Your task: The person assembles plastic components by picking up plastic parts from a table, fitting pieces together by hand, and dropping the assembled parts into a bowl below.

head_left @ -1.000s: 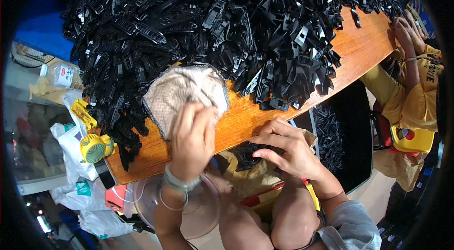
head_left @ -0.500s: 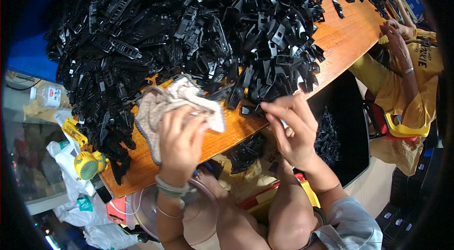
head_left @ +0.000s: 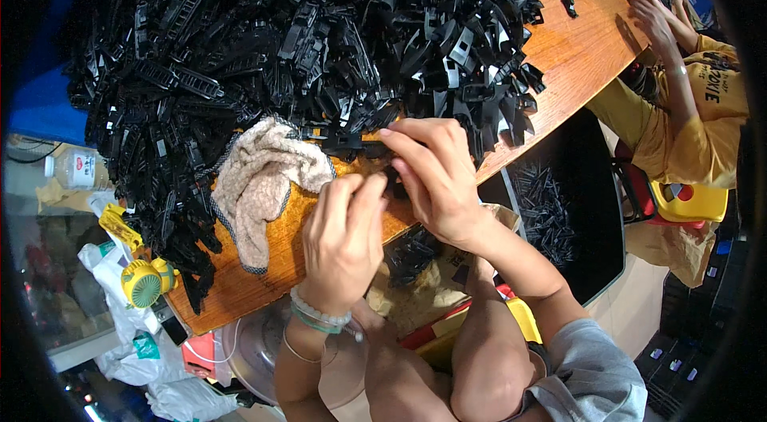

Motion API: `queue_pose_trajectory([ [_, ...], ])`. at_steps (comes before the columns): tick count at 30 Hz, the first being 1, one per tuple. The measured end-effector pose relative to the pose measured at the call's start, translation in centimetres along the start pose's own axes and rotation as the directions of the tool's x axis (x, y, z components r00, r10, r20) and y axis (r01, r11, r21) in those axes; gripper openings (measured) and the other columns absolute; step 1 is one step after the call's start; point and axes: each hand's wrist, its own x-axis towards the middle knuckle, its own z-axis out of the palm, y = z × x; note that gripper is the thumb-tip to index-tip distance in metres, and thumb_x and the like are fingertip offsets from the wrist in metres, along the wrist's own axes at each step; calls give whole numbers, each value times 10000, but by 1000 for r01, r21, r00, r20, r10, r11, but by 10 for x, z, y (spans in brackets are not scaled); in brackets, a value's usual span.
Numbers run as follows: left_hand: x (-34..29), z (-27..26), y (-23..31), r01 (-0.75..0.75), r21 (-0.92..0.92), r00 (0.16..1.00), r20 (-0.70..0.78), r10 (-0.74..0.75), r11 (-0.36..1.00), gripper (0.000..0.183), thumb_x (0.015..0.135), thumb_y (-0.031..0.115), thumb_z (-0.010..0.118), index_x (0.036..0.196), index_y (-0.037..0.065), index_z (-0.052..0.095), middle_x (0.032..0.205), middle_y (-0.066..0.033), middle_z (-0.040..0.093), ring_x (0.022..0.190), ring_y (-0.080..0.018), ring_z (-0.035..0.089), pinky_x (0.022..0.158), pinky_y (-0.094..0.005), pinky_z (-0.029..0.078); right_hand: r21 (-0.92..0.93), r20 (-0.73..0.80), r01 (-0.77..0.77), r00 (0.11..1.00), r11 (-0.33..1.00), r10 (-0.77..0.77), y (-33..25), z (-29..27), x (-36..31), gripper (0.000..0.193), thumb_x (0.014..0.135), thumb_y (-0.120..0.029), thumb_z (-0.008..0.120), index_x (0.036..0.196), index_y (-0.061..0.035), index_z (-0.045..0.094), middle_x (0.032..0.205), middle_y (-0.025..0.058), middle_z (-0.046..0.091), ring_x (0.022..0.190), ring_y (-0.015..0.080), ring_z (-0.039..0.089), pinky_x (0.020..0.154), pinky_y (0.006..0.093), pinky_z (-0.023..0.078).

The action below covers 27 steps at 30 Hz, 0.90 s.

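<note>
Over the table's near edge my two hands meet, fingertips almost touching. My right hand [head_left: 438, 182] is closed, thumb and fingers pinching a small black plastic part [head_left: 396, 182], mostly covered by the fingers. My left hand [head_left: 343, 234] is closed too, its curled fingertips at the left side of that part; what they pinch is hidden. Just beyond the hands lie more black plastic pieces [head_left: 343, 142]. A crumpled beige cloth [head_left: 260, 174] with a dark stitched edge rests on the wooden table [head_left: 276, 274], left of my left hand and apart from it.
A big heap of black plastic parts [head_left: 264, 39] covers the table's far side. Below the right edge stands a black bin [head_left: 595, 238] holding dark pieces. A yellow-green fan [head_left: 146, 286] and white bags [head_left: 116, 278] are at left. Another person [head_left: 707, 118] in yellow sits at right.
My left hand has let go of the cloth and moved right, toward my right hand. The right hand has shifted left and away from me. The cloth now lies spread differently.
</note>
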Motion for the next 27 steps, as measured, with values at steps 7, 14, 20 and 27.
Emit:
queue_pose_trajectory([
  [7,-1,-26,-4,378,-71,891,299,-342,923,146,859,26,663,1001,20,627,870,-149,589,760,-335,634,636,-401,498,-147,-16,-40,999,988,38,-10,-41,-33,341,716,-24,756,1043,-52,665,981,77,633,826,245,584,746,355,422],
  [14,-16,-31,5,375,-162,925,139,-355,913,159,805,-25,699,893,24,576,907,-99,604,704,-219,632,588,-345,479,-185,211,-105,967,977,144,-21,-53,-29,320,674,-86,818,964,-91,683,1035,73,633,865,254,563,733,385,406],
  [20,-52,-17,0,355,-640,873,-33,-486,681,330,747,-119,699,1041,-2,602,1066,-112,643,875,-202,640,822,-293,523,-79,169,-78,981,994,90,-24,-56,-28,351,736,36,761,1067,-38,673,1046,120,613,779,234,591,638,313,474],
  [27,-50,-29,-9,267,-94,962,76,-261,959,257,718,-5,768,958,33,686,977,-99,623,895,-275,593,768,-369,497,489,335,-384,912,784,238,-47,-24,-23,342,777,-26,749,1101,14,644,981,126,578,809,254,602,692,330,512],
])
